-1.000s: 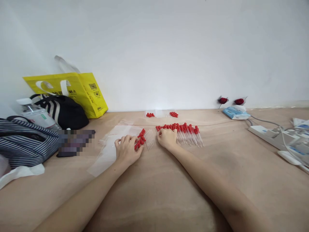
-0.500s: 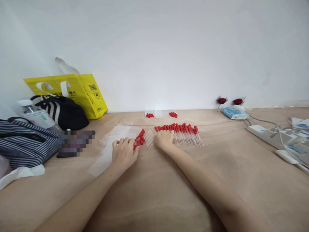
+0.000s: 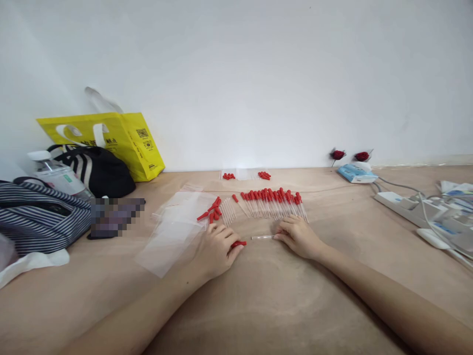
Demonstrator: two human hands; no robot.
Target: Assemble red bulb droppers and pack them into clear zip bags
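Closed on a red rubber dropper bulb (image 3: 239,243), my left hand (image 3: 220,250) points the bulb's open end to the right. My right hand (image 3: 297,235) pinches a clear glass dropper tube (image 3: 262,237), whose free end faces the bulb across a small gap. Behind my hands lies a row of droppers with red bulbs (image 3: 273,197), tubes toward me. Left of that row are several bare tubes (image 3: 228,212). Loose red bulbs (image 3: 213,211) lie beside them, just beyond my left hand. Clear plastic bags (image 3: 170,236) spread out left of the bulbs.
Against the wall are small bags with red bulbs (image 3: 229,176). A yellow bag (image 3: 142,148), a black bag (image 3: 107,172), a bottle (image 3: 61,177), a striped pouch (image 3: 40,217) and a phone (image 3: 118,217) crowd the left. At right are a tissue pack (image 3: 356,173) and a power strip (image 3: 395,202) with cables.
Both hands have come nearer to me. My left hand has carried a red bulb away from the loose ones, and my right hand has moved right with a glass tube.
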